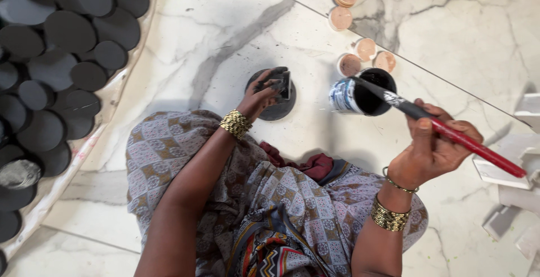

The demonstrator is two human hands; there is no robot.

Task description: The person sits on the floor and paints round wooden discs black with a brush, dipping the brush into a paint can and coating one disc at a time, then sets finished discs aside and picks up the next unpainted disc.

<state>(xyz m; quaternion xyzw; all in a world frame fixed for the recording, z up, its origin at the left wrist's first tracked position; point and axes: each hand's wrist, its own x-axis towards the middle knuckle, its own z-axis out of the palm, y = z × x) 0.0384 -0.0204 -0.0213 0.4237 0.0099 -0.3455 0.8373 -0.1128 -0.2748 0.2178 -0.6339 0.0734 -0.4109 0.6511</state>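
**Black paint, small pieces, a marble floor**

The person sits on a white marble floor (225, 35) veined with grey. The left hand (264, 94) reaches out in front of the knee, its paint-stained fingers pinched around a small squarish black piece (284, 84) held over a round black disc (278, 107) that lies flat on the floor. The right hand (433, 147) is closed around the red handle of a paintbrush (450, 133), whose black-coated bristle end points into a tin of black paint (363, 92) standing just beyond the disc.

Near the tin lie several small unpainted tan discs (360, 54). Along the floor's left edge, many painted black discs (62, 57) are spread on a sheet, overlapping one another.

The piece looks light and stiff, and its wet coat probably makes it slippery and easy to smudge; the edges seem the safest hold. The brush is best gripped on the clean red handle, well back from the bristles.
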